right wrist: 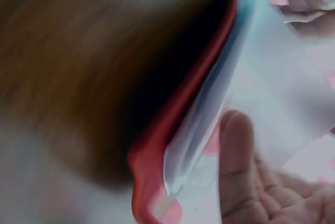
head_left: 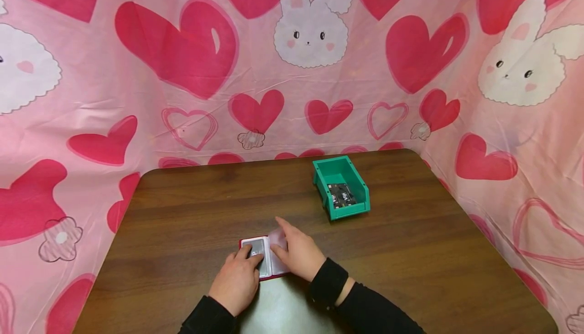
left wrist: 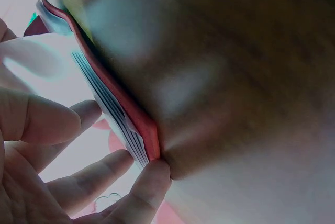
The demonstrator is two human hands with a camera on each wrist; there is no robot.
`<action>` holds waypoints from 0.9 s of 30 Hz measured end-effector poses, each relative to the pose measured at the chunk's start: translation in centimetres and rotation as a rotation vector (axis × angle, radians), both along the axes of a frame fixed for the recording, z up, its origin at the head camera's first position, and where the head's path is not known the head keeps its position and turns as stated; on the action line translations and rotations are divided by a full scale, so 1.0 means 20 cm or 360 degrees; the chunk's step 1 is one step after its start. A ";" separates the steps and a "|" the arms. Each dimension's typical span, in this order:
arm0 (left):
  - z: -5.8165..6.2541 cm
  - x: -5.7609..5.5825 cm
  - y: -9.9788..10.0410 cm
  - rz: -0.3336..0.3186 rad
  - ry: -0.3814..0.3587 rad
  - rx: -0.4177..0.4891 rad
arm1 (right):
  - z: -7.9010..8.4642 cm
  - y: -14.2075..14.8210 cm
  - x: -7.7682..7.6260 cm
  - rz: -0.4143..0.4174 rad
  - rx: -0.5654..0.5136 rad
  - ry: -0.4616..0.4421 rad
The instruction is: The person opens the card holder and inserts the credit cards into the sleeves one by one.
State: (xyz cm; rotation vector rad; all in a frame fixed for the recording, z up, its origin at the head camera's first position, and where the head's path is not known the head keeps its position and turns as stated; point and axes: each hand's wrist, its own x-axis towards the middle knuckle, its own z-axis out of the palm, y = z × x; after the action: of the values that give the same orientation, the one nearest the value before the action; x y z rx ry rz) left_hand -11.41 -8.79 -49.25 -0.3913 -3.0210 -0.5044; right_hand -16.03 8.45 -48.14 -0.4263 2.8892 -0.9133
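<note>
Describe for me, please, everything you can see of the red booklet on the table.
The booklet lies open on the brown table, its smooth red cover showing along the edges. Plastic-looking, white-edged leaves are stacked on the left half, where a greyish insert shows. On the right half, a translucent leaf stands raised. The left hand rests on the left half; the right hand, thumb and forefinger spread, is at the raised leaf.

I'm getting pink cloth (head_left: 102,90) hanging behind and along both sides, creasing in places; red hearts (head_left: 422,55), white rabbits (head_left: 310,50) and outlined flowers (head_left: 61,238) are covering it. Brown wood-grain table (head_left: 219,197) is standing in front, far corners (head_left: 152,178) rounding off. Pale glare (head_left: 280,308) is washing over its near part.
</note>
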 end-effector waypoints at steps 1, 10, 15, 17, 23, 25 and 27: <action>0.00 0.00 0.00 0.0005 -0.0005 0.0000 | 0.00 0.00 -0.01 -0.0008 -0.0120 -0.0045; 0.00 0.00 0.00 0.0024 -0.0047 -0.0011 | 0.02 0.00 -0.03 0.0103 -0.0261 -0.0193; 0.00 0.00 -0.01 0.0010 -0.0025 0.0006 | 0.00 -0.01 -0.02 0.0262 0.0074 -0.0017; 0.00 0.00 -0.01 -0.0002 0.0004 0.0010 | -0.02 -0.01 -0.02 0.0313 0.0152 0.0076; 0.00 0.01 -0.02 -0.0037 0.0052 0.0020 | -0.04 -0.01 -0.01 0.0409 0.0294 0.0226; 0.00 0.00 -0.03 -0.0034 0.0041 0.0033 | -0.04 -0.02 -0.01 0.0436 0.0334 0.0254; 0.00 0.00 -0.03 -0.0025 0.0032 0.0047 | -0.05 -0.02 0.00 0.0458 0.0370 0.0272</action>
State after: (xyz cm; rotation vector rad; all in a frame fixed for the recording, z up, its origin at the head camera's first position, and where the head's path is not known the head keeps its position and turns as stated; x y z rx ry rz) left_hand -11.44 -9.39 -49.17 -0.4166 -2.9895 -0.5417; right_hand -16.13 8.09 -49.05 -0.9062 2.9247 -0.5138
